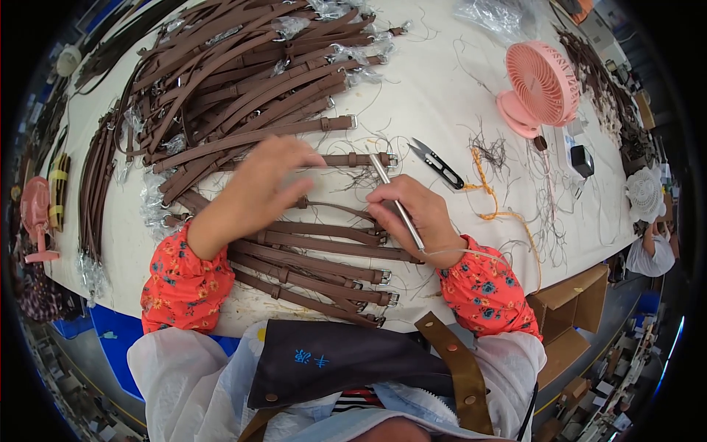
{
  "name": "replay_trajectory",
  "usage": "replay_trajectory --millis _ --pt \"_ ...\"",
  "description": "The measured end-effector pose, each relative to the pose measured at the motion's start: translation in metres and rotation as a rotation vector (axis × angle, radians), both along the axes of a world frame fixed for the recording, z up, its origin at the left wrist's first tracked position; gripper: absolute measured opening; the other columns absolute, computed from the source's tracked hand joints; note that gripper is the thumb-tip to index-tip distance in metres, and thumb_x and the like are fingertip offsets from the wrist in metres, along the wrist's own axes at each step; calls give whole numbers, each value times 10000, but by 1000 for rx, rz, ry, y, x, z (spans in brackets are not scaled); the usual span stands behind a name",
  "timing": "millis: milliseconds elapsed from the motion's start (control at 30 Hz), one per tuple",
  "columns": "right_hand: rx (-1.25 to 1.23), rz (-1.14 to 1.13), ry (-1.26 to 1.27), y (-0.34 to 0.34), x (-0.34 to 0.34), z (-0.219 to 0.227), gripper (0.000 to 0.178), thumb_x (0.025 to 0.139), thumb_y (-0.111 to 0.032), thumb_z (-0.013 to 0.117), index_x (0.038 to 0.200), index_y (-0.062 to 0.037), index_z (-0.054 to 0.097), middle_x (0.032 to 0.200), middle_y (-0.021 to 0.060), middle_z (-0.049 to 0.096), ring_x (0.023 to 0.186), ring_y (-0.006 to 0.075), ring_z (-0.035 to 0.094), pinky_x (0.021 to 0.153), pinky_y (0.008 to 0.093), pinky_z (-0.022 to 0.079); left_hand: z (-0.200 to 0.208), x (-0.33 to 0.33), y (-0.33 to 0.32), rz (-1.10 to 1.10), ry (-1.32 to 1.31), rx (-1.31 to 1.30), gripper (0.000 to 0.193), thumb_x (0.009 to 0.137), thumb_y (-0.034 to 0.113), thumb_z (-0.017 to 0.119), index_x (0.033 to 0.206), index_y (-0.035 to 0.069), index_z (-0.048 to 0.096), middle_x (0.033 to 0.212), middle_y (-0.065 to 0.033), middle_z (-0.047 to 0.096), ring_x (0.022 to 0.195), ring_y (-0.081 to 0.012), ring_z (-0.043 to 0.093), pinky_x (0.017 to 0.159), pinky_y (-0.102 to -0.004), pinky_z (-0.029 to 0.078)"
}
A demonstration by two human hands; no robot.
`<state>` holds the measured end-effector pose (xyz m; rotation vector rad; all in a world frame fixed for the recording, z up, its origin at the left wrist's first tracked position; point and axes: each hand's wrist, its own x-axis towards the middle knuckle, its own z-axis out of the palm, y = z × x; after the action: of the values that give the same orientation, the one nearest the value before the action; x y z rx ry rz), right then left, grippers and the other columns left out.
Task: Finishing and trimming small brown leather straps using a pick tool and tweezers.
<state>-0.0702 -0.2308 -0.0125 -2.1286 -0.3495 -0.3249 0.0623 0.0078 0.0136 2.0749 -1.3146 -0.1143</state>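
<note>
My right hand (pixel 416 217) is closed around a slim silver pen-shaped tool (pixel 403 214), tilted with its tip pointing away to the upper left. A thin pale cable runs from its lower end along my wrist. My left hand (pixel 266 180) hovers over brown straps, slightly blurred, thumb and fingers apart with nothing visible in them. Just beyond its fingertips lies a brown buckled belt (pixel 340 160), its silver buckle near the tool's tip. Several more brown belts (pixel 294 274) fan out between my forearms, buckles to the right. Loose dark threads lie around the buckles.
A large heap of brown belts (pixel 243 88), some buckles wrapped in clear plastic, covers the far left. Black thread snips (pixel 440 165), a yellow-orange cord (pixel 483 177) and a pink fan (pixel 541 81) stand or lie to the right. A cardboard box (pixel 563 306) sits beyond the table's right edge.
</note>
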Motion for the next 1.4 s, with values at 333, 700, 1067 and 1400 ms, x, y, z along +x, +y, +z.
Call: replay_trajectory --millis 333,700,1067,1400 --pt "-148 -163 -64 -9 11 -4 245 878 -20 618 1109 -74 555 1121 145 622 1034 360 571 891 435 465 5 -26 -10 -577 750 310 219 907 206 672 859 -6 703 834 -143 686 836 -319 613 761 -379 493" --pt "-194 -70 -27 -10 5 -2 226 824 -41 673 1033 -72 594 940 127 591 911 327 568 831 403 451 4 -23 -40 -119 117 73 257 813 88 727 1007 35 567 983 -106 556 835 -310 584 725 -403 483" --pt "337 -115 139 -7 3 -2 297 1026 -229 500 1245 -28 516 1099 126 616 1014 223 614 898 348 482 -29 -21 -52 -110 174 -29 156 810 125 736 933 87 648 927 -51 604 818 -269 626 682 -377 510" --pt "832 -124 331 -14 5 0 349 1061 -270 409 1248 16 477 974 142 649 846 195 652 888 369 505 -34 -13 -49 -27 494 -67 59 856 37 700 893 30 655 844 -20 629 655 -93 537 581 -252 452"
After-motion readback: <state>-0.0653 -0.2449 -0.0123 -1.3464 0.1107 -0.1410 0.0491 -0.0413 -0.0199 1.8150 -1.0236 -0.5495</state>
